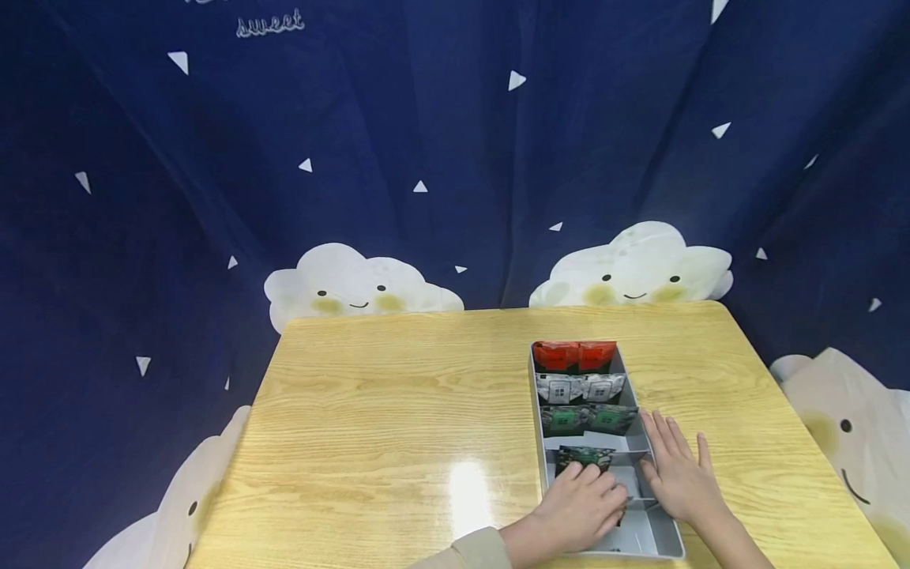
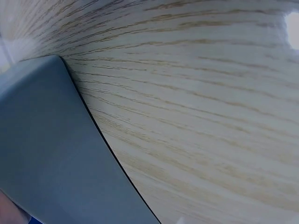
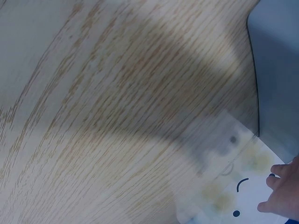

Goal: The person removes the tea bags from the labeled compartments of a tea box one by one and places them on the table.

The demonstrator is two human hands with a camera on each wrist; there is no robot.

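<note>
A long grey divided box (image 1: 539, 442) stands on the table, with small flat packets upright in its rows. My left hand (image 1: 579, 510) is over the near left part of the box, its fingers bent down inside. Just beyond its knuckles a dark green packet (image 1: 584, 455) stands in the fourth row. A small dark patch shows beneath the fingers; I cannot tell whether they grip anything. My right hand (image 1: 678, 474) rests along the box's right rim, fingers spread and fairly straight, thumb over the edge. In the right wrist view some right fingers (image 3: 282, 189) appear beside the grey wall.
Farther up the box are red packets (image 1: 574, 356), white packets (image 1: 579, 388) and green-labelled dark packets (image 1: 588, 419), in pairs. The wooden table (image 1: 384, 395) spreads mostly left of the box. A dark blue curtain (image 1: 398, 118) with cloud prints hangs behind.
</note>
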